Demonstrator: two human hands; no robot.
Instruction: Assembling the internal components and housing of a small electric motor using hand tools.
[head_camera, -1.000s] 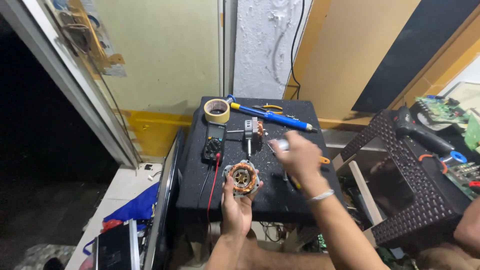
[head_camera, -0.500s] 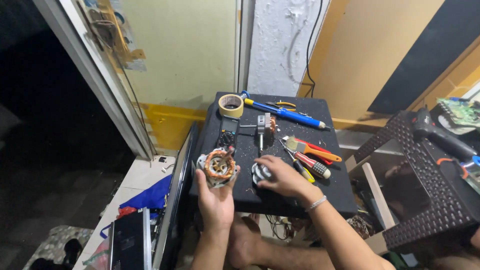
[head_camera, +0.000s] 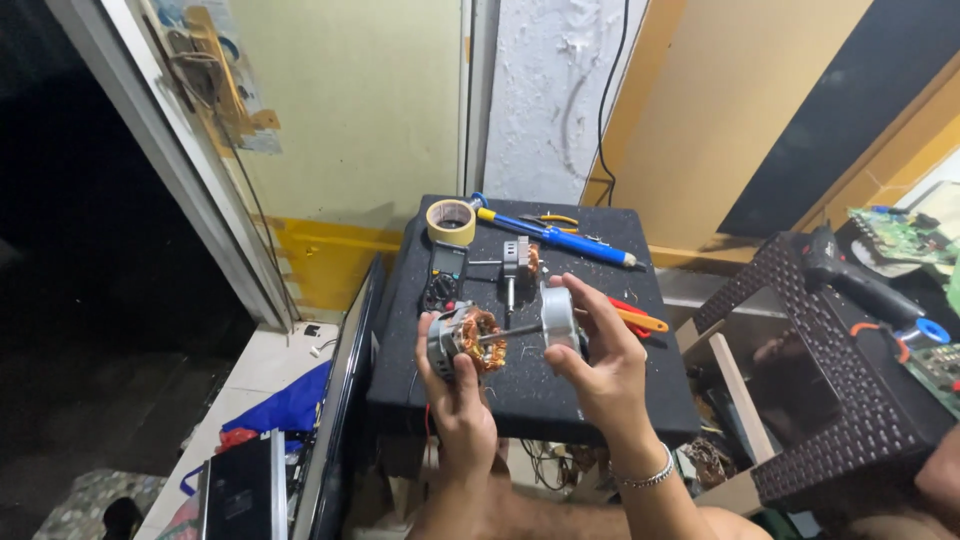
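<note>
Half a second earlier the right hand (head_camera: 600, 365) lay on the black table (head_camera: 600, 400); now it had risen, fingers pinching the grey rotor (head_camera: 560, 318), its shaft pointing into the copper-wound stator (head_camera: 462, 338) clasped by the left hand (head_camera: 455, 400).

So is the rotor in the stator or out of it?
Partly in. The left hand holds the stator; the right hand holds the rotor, whose shaft reaches the stator's bore.

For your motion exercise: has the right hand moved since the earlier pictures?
Yes. The right hand has lifted off the black table, where it rested by the screwdrivers, and now holds the rotor beside the stator.
</note>
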